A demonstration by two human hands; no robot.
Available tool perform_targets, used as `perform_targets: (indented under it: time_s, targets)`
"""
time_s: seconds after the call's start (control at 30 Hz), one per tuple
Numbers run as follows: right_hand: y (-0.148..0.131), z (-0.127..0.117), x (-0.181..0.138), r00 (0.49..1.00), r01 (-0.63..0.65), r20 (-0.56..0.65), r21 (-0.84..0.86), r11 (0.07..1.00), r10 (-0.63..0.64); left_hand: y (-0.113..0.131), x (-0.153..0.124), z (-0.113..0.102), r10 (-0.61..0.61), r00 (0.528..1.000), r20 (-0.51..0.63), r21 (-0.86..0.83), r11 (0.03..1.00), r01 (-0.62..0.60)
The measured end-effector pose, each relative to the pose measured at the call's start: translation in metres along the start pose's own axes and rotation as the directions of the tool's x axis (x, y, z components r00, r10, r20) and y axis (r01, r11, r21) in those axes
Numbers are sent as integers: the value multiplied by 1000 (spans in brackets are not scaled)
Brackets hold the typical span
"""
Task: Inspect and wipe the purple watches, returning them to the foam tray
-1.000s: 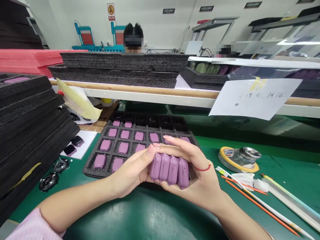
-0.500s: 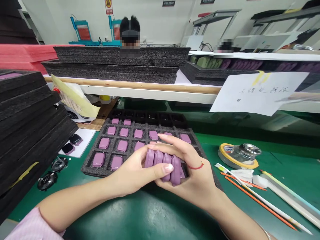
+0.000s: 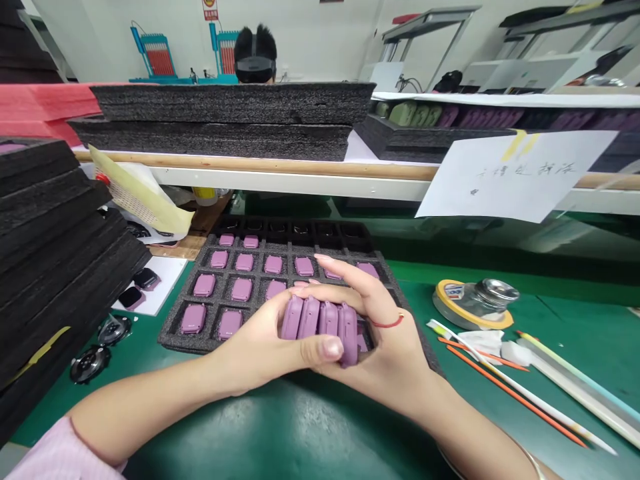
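Note:
Several purple watch cases [image 3: 310, 317] stand side by side in a row between my two hands. My left hand [image 3: 280, 340] is closed on them from the left, its thumb laid across their lower front. From the right, my right hand [image 3: 385, 333] wraps round the same row, with its index finger stretched out above. Beneath and behind my hands lies a black foam tray [image 3: 173, 327] with square pockets. Purple watch cases [image 3: 242, 289] sit singly in many of its pockets; my hands hide part of the right side.
Black foam trays [image 3: 55, 220] are stacked at the left, near loose round parts [image 3: 90, 363]. A tape roll [image 3: 450, 310] holding a glass jar [image 3: 493, 293] and several thin sticks [image 3: 520, 393] lie right. A shelf edge [image 3: 280, 177] crosses behind; a person [image 3: 255, 53] is beyond.
The view has shifted slightly. Both hands keep hold of the row of watch cases, and my left thumb has slid a little down across their fronts.

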State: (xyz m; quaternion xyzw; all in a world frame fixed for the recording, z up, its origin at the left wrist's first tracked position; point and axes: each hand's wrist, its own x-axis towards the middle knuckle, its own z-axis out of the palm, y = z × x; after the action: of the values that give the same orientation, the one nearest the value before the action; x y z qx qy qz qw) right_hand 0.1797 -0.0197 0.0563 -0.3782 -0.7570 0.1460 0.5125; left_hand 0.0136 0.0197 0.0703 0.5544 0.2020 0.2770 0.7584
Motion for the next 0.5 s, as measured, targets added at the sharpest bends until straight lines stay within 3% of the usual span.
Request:
perform_targets:
  time_s: [0.2,0.33,0.5]
  targets:
    - [4,0,1,999,-18,45,11,1000,18,4,0,0,-81,996,-42,77,993,84]
    - [5,-2,0,996,-81,31,90,993,78,8,-3,1,-87,996,-28,91,992,89]
    - [5,0,-1,999,-52,4,95,994,51,8,-4,5,-70,995,-70,142,987,80]
